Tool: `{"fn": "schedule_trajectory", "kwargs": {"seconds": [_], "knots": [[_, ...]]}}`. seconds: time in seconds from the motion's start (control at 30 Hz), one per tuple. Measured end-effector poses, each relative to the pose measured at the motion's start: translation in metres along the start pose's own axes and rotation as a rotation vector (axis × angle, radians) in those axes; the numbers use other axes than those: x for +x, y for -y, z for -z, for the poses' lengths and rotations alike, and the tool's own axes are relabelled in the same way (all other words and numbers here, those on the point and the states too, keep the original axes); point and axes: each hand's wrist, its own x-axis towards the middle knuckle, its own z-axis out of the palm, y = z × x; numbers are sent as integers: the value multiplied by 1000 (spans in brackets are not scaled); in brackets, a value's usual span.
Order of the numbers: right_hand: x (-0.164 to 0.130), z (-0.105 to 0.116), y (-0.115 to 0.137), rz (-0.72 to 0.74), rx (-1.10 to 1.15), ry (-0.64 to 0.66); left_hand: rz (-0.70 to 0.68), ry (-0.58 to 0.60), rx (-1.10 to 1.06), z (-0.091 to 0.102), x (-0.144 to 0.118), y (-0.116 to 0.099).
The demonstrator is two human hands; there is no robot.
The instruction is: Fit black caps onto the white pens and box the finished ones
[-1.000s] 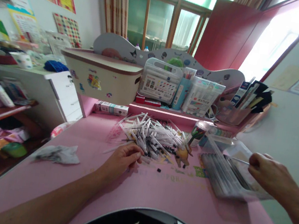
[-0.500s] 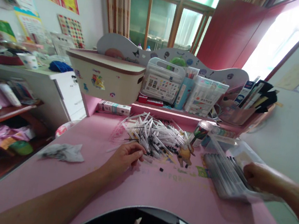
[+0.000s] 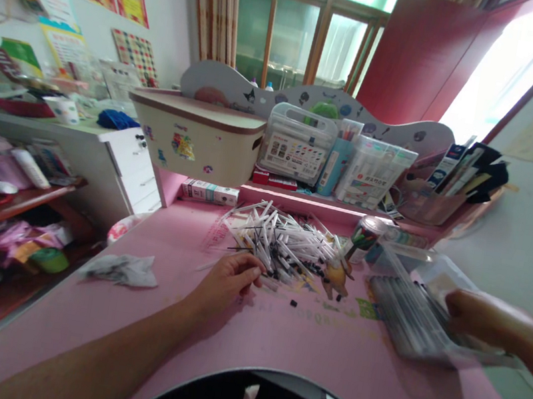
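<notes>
Head view is showing a pink surface [image 3: 274,342] crowded along its far edge. A cream box [image 3: 195,138] is sitting on the raised shelf at the back, and beside it a clear marker case [image 3: 296,147], a second marker box [image 3: 374,173] and a pen holder [image 3: 441,197] are standing in a row. A flat carton [image 3: 210,192] is lying under the shelf. A crumpled cloth [image 3: 121,269] is resting on the surface well to the left, apart from everything else. A small can [image 3: 366,232] is standing near the right end of a heap of white pens [image 3: 280,242], and a small brown figure [image 3: 338,275] is sitting just in front of it. A few black caps [image 3: 294,304] are lying loose near the heap.

Left hand [image 3: 228,278] is resting at the near edge of the pens, its fingers [image 3: 252,271] curled loosely and touching the closest pens; whether they are pinching one is unclear. Right hand [image 3: 474,313] is blurred, lying over a clear tray [image 3: 405,309] of dark pens at the right; its fingers are bent onto the tray's contents, but their grip cannot be made out.
</notes>
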Motion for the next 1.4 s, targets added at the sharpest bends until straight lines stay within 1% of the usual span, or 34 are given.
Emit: {"fn": "schedule_trajectory", "kwargs": {"seconds": [0.03,0.07,0.1,0.13,0.17,0.2,0.23,0.27,0.3,0.37,0.4,0.43,0.5,0.57,0.63,0.7,0.77,0.83,0.97,1.13,1.3,1.4], "knots": [[-2,9,7,20,-53,114,-4,-7,4,0,0,0],[-5,18,18,48,-153,284,-8,-15,10,1,1,0],[-11,26,32,114,-248,384,-14,-22,18,2,2,0],[-17,32,48,174,-287,357,-19,-27,25,2,2,1],[-26,35,67,180,-327,296,-26,-29,29,3,3,1],[-35,35,88,232,-324,275,-34,-31,29,3,4,2],[-44,32,109,319,-284,271,-40,-33,29,3,5,2],[-52,25,130,411,-239,264,-44,-39,28,4,5,2],[-60,15,150,482,-216,300,-46,-46,28,4,5,2],[-70,-11,185,555,-203,444,-54,-71,33,4,6,1],[-74,-26,199,580,-200,508,-68,-88,39,5,6,0],[-76,-42,211,614,-188,536,-89,-108,46,5,7,-1],[-81,-74,228,637,-161,540,-152,-156,61,7,8,-4],[-86,-103,237,638,-120,478,-218,-211,63,9,11,-7],[-92,-126,241,621,-83,419,-263,-258,51,12,13,-10],[-98,-142,241,593,-55,368,-280,-291,29,15,15,-11],[-102,-150,241,573,-48,350,-277,-316,7,17,17,-11],[-104,-153,240,573,-52,351,-274,-332,-14,18,18,-10],[-105,-149,239,575,-41,328,-288,-333,-42,19,19,-8],[-105,-145,236,565,13,355,-300,-324,-56,19,20,-8],[-103,-148,232,555,95,304,-333,-317,-40,21,20,-7],[-101,-147,230,559,133,298,-365,-318,-21,24,22,-6]]}}
